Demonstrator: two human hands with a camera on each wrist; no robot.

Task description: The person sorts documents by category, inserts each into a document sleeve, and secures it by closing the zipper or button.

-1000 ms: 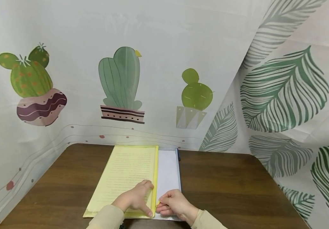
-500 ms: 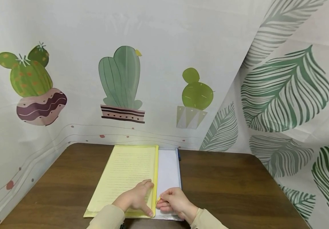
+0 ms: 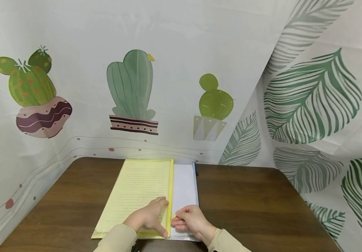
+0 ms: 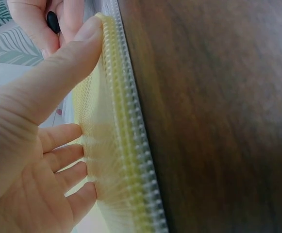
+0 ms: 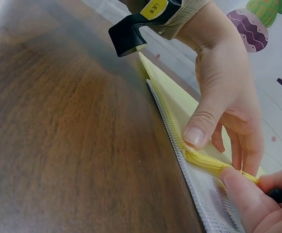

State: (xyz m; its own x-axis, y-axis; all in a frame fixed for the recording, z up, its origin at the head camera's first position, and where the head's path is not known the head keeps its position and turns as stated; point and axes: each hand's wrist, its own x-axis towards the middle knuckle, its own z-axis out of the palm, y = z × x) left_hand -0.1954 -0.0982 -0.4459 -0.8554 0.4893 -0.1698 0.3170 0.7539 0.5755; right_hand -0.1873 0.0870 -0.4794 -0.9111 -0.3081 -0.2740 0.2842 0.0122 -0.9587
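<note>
A yellow zip document pouch (image 3: 140, 182) with a printed sheet inside lies on top of a white-and-blue pouch (image 3: 185, 182). On the yellow pouch rests my left hand (image 3: 149, 215), fingers spread, its thumb pressing the near right corner beside the zipper (image 3: 170, 196). My right hand (image 3: 193, 222) is just to the right, over the white pouch. Between thumb and fingers it pinches a yellow zipper pull (image 5: 250, 177). A black tip (image 5: 276, 195) shows at that pull in the right wrist view. The zipper slider itself is hidden by fingers.
Both pouches lie on a brown wooden table (image 3: 247, 203), reaching from near its front to its back edge. Behind it hangs a white curtain (image 3: 174, 70) printed with cacti and leaves. A black strap (image 5: 127, 36) with a yellow label sits at the left sleeve.
My right hand has shifted slightly away from the near edge along the zipper, still pinching the pull. My left hand and the pouches have stayed practically in place.
</note>
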